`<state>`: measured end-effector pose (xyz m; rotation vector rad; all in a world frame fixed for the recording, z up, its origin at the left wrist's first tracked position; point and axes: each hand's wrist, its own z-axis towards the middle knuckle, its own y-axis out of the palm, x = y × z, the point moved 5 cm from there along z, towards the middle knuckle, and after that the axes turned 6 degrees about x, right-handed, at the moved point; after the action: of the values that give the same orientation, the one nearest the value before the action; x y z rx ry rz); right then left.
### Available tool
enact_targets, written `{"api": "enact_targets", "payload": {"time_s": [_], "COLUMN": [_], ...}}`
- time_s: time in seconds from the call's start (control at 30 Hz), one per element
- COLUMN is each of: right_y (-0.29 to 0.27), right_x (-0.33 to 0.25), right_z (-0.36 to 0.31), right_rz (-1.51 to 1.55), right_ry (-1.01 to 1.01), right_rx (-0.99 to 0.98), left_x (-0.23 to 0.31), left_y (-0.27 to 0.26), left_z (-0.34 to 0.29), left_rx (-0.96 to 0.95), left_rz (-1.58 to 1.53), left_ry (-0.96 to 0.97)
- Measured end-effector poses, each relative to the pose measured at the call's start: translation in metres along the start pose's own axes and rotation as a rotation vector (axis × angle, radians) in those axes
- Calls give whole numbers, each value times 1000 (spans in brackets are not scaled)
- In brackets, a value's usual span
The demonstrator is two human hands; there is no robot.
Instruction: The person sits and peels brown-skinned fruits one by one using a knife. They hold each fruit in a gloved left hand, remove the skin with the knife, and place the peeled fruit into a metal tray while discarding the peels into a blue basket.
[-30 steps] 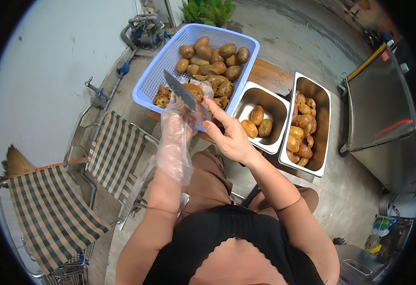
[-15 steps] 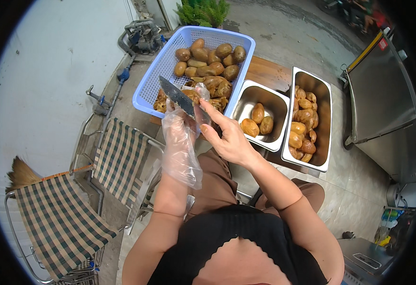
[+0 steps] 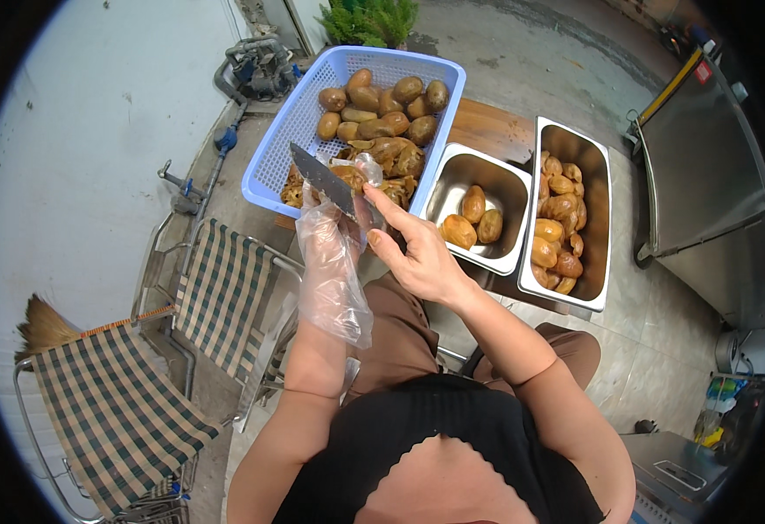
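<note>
My right hand is bare and grips a wide dark-bladed knife, with the index finger laid along it. The blade slants up and to the left, with wet scraps on it. Behind the blade, my left hand, in a loose clear plastic glove, is closed round a brown fruit, mostly hidden by the knife and glove. Both hands are over the near edge of a blue plastic basket. Whole brown oval fruits fill its far part, with brown peels heaped nearer.
Right of the basket, a small steel pan holds three peeled fruits. A longer steel pan beside it holds several more. Both stand by a wooden table. Checked folding chairs are at left, a steel cabinet at right.
Hands, knife and fruit keep nearly the same pose. The view has shifted slightly. A person on a motorbike at the far right top has mostly passed out of sight.
</note>
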<state>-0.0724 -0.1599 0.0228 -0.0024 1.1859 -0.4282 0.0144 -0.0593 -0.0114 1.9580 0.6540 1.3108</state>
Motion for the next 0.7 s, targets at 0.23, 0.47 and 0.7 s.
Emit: {"api": "enact_targets", "payload": {"time_s": [0.23,0.47,0.7], "right_y": [-2,6,6], "right_x": [-4,-5,-10], "right_z": [3,8,6], "right_rz": [-54,-51,-61], "right_ry": [-30,-48,-59], "right_rx": [39,88,102], "left_x": [0,0,9], "left_y": [3,-8,3], "left_z": [-2,1,-4], "left_rx": [-108,-132,-99], "left_rz": [55,98,187], "left_ry": [98,153,216]}}
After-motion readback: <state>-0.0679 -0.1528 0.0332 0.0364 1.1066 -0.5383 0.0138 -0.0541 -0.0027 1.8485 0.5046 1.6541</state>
